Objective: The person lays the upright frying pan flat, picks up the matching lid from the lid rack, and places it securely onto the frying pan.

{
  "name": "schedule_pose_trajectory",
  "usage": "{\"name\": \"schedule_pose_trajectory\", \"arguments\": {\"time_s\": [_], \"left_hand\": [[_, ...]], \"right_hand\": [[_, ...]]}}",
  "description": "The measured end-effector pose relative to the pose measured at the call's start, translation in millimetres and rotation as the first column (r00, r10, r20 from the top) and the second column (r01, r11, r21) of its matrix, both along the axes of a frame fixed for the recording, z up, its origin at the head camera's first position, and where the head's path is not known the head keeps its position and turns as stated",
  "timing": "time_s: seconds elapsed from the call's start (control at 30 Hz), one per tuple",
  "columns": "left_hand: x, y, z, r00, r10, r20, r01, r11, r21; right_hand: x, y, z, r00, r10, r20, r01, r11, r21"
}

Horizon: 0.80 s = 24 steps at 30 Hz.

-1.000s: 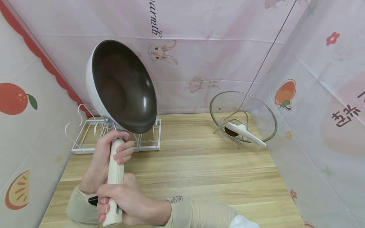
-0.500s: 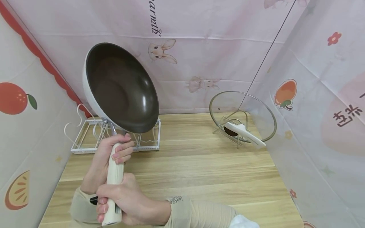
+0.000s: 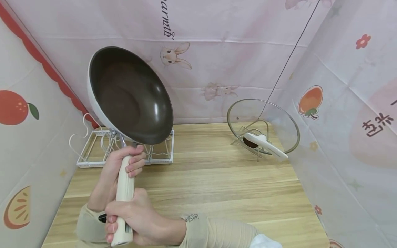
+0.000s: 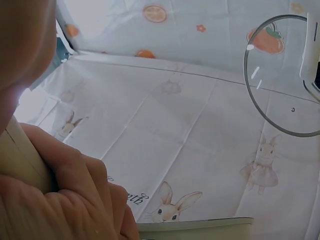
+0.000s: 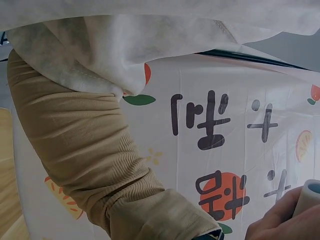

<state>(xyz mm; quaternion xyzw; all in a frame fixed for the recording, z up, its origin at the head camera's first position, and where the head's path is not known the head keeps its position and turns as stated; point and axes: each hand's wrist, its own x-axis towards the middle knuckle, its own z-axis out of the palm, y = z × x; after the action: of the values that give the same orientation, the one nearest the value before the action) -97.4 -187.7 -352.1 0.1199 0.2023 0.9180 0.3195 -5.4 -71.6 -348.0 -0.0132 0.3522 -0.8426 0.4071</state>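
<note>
A deep wok [image 3: 130, 96] with a dark inside and a white outside is held up at the left, tilted so its inside faces me. My left hand [image 3: 125, 163] grips the top of its cream handle [image 3: 125, 187], close under the metal neck. Lower down, my right hand [image 3: 139, 215] wraps round the handle's end. In the left wrist view, curled fingers of the left hand [image 4: 75, 185] show, with the pale wok edge [image 4: 200, 229] at the bottom. The right wrist view catches part of the right hand [image 5: 280, 220] round the handle end [image 5: 310, 192].
Behind and below the wok stands a white wire rack [image 3: 159, 160], partly hidden by it. At the back right, a glass lid [image 3: 283, 120] with a white handle leans upright in a small wire stand [image 3: 258, 156]. Printed cloth walls [image 3: 198, 27] enclose the wooden table [image 3: 217, 193].
The wok has shifted slightly left, and its bowl shows a little more of its inside. Both hands keep their grip on the handle. Lid and rack stay put.
</note>
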Motion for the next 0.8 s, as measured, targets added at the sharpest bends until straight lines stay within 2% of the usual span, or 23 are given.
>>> {"name": "schedule_pose_trajectory", "arguments": {"time_s": [0.47, 0.8], "left_hand": [[-0.3, 1.4, 4.3, 0.999, 0.037, -0.023, -0.039, 0.997, -0.068], [2.2, 0.6, 6.4, 0.994, 0.100, -0.039, -0.106, 0.970, -0.218]], "right_hand": [[-2.2, 2.3, 3.6, 1.000, 0.005, -0.006, -0.005, 1.000, 0.005], [-1.6, 3.7, 3.5, 1.000, 0.000, -0.016, 0.000, 1.000, 0.009]]}}
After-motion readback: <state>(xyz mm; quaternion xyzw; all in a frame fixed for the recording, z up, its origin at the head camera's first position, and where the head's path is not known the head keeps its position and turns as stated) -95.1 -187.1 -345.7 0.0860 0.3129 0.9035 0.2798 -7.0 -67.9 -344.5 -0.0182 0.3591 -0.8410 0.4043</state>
